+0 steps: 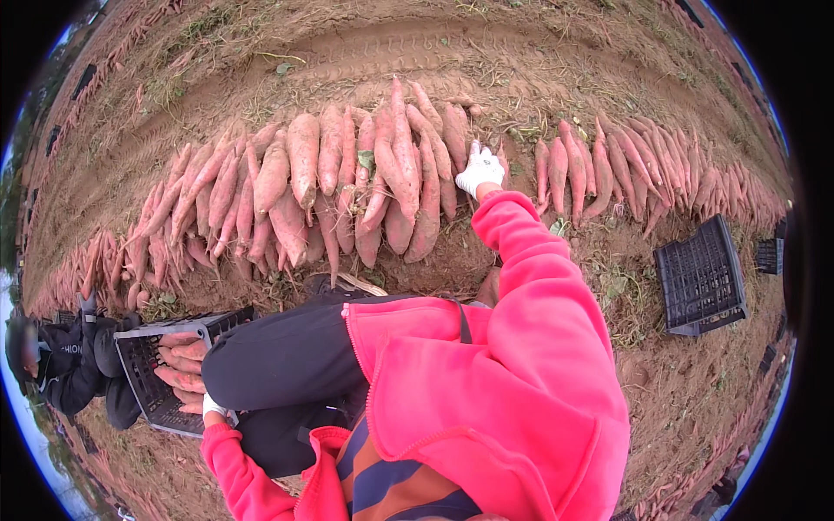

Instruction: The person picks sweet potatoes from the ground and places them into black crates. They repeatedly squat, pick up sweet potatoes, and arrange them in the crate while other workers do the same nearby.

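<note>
Long rows of pinkish-red sweet potatoes (303,159) lie side by side on the soil before me. My right hand (480,169), in a white glove, reaches to the right end of the nearer heap, beside a sweet potato (455,137); whether its fingers grip anything is unclear. At the lower left, my left hand (214,407), also gloved in white, is at the near edge of a black plastic crate (153,410), partly hidden by my knee and the crate. Several sweet potatoes (179,378) lie inside that crate.
Another person (71,365) in dark clothes crouches beyond the crate at the left. A black plastic crate (702,277) stands on the soil at the right, with a smaller-looking one (770,255) farther off. More sweet potatoes (635,163) continue the row rightward.
</note>
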A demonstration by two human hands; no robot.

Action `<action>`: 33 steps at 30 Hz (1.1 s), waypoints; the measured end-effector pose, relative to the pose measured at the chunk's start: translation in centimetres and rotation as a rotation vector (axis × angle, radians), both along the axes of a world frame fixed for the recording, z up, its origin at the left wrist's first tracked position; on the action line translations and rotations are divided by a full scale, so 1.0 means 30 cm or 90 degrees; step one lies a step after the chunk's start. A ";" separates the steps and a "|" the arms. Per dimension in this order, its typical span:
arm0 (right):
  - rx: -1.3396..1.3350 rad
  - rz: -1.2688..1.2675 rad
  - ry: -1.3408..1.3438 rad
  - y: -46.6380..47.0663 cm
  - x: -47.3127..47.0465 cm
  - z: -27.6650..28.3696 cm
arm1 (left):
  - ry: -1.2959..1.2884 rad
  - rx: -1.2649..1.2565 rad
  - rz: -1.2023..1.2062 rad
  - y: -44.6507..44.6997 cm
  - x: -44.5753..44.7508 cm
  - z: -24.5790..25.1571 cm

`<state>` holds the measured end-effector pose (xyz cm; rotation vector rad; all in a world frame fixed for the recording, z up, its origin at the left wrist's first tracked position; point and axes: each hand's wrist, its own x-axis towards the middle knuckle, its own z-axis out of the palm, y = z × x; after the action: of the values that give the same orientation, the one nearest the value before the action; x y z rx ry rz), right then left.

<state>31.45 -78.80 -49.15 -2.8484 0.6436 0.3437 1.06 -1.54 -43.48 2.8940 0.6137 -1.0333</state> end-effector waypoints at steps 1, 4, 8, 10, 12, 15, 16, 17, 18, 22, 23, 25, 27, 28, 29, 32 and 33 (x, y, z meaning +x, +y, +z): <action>-0.010 -0.007 0.013 0.007 0.015 -0.009 | 0.000 -0.002 0.002 -0.004 -0.007 0.000; -0.019 -0.001 0.023 -0.004 0.028 -0.031 | 0.000 0.000 0.010 -0.009 -0.020 0.001; -0.113 0.012 0.003 -0.015 0.010 -0.069 | -0.003 -0.006 0.017 -0.015 -0.024 -0.011; -0.121 -0.030 -0.019 0.007 0.017 -0.083 | -0.006 -0.005 0.022 -0.016 -0.026 -0.013; -0.124 -0.037 0.007 0.017 0.037 -0.087 | -0.009 -0.006 0.024 -0.015 -0.029 -0.012; -0.085 -0.054 0.032 -0.036 0.068 -0.084 | -0.014 -0.009 0.027 -0.012 -0.034 -0.019; -0.005 -0.062 0.019 -0.077 0.072 -0.080 | -0.016 -0.012 0.028 -0.009 -0.036 -0.021; 0.067 -0.071 -0.002 -0.124 0.073 -0.076 | -0.015 -0.012 0.029 -0.006 -0.036 -0.026; 0.150 -0.038 -0.045 -0.187 0.070 -0.068 | -0.015 -0.016 0.031 -0.002 -0.038 -0.029; 0.634 -0.086 -0.158 -0.367 -0.053 -0.078 | -0.014 -0.022 0.032 0.020 -0.032 -0.050; 0.843 -0.260 -0.055 -0.415 -0.110 -0.068 | -0.011 -0.022 0.033 0.027 -0.030 -0.051; 0.898 -0.400 0.004 -0.438 -0.232 -0.082 | -0.010 -0.020 0.032 0.038 -0.024 -0.053; 0.856 -0.329 -0.042 -0.393 -0.349 -0.134 | -0.004 -0.016 0.029 0.044 -0.020 -0.051; 0.882 -0.370 0.017 -0.383 -0.386 -0.148 | 0.000 -0.016 0.026 0.045 -0.019 -0.048; 0.934 -0.394 0.084 -0.369 -0.417 -0.164 | 0.004 -0.014 0.025 0.047 -0.018 -0.045; 0.732 -0.226 -0.080 -0.268 -0.447 -0.221 | 0.009 -0.010 0.024 0.049 -0.022 -0.039; 0.653 -0.151 -0.133 -0.238 -0.451 -0.227 | 0.010 -0.010 0.022 0.049 -0.022 -0.038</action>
<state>17.93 -85.95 -55.96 -1.7826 0.5327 0.2307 0.40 -0.07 -44.63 2.8545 0.6515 -1.0519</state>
